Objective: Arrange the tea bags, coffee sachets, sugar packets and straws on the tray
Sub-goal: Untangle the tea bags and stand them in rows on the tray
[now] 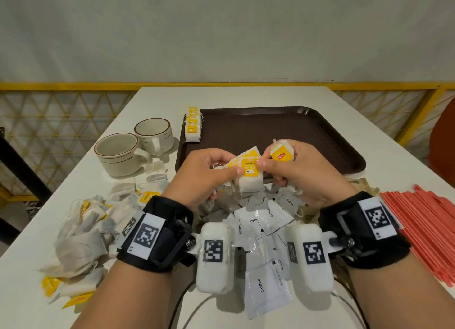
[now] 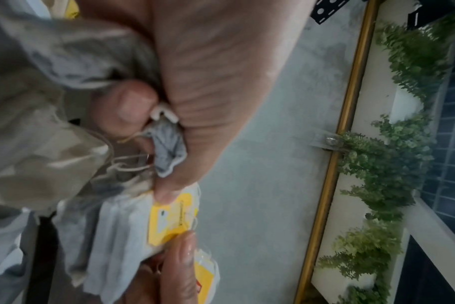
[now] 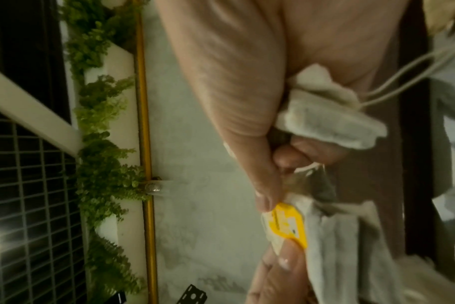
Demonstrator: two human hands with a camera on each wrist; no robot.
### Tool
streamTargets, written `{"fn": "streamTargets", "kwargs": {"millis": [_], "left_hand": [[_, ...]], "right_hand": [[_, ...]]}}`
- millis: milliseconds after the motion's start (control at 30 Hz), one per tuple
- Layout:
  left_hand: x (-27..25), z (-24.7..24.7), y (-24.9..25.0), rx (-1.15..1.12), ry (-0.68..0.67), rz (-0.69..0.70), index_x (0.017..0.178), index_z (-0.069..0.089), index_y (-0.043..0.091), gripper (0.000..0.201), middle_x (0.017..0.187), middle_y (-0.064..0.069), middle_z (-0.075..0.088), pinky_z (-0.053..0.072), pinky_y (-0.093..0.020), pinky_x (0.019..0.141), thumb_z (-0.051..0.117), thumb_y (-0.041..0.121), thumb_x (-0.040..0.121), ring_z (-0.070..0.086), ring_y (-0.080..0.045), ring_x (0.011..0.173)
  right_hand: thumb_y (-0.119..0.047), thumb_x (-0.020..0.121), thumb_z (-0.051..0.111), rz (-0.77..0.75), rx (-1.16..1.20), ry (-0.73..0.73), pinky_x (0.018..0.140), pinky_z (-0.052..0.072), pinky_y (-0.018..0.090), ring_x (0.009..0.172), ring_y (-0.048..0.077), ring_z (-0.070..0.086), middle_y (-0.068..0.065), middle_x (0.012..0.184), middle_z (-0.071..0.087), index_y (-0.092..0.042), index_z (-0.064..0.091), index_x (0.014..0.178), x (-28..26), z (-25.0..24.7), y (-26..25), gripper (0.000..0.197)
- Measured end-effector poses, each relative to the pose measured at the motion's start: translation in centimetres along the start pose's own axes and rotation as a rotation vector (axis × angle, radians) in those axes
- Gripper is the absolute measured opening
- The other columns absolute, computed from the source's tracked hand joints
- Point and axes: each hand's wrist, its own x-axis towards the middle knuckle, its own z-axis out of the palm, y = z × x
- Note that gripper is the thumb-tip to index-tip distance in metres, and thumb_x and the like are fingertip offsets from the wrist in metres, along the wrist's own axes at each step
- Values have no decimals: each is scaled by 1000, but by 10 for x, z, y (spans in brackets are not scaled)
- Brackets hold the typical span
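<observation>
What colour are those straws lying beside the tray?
The straws are a salmon red, piled on the table's right side; the head view shows them best.

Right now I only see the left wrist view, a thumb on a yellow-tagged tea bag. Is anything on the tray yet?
Observer: Yes, a row of tea bags lines the tray's left edge.
Operator: The coffee sachets?
Observer: The coffee sachets lie on the table, off the tray.
Operator: Straws?
Observer: The red straws lie to the right, also off it.
</observation>
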Motion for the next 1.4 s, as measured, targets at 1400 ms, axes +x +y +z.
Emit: {"fn": "streamTargets", "kwargs": {"millis": [1400], "left_hand": [[-2,-9,7,-64,-1,-82,73,71,19,18,68,-6,53,28,-15,35,64,14,88,35,-9,41]], "right_hand": [[-8,86,65,-27,-72,-180,48,43,19,55,10,48,2,64,58,-4,66,91,-5,-7,-4,6]]}}
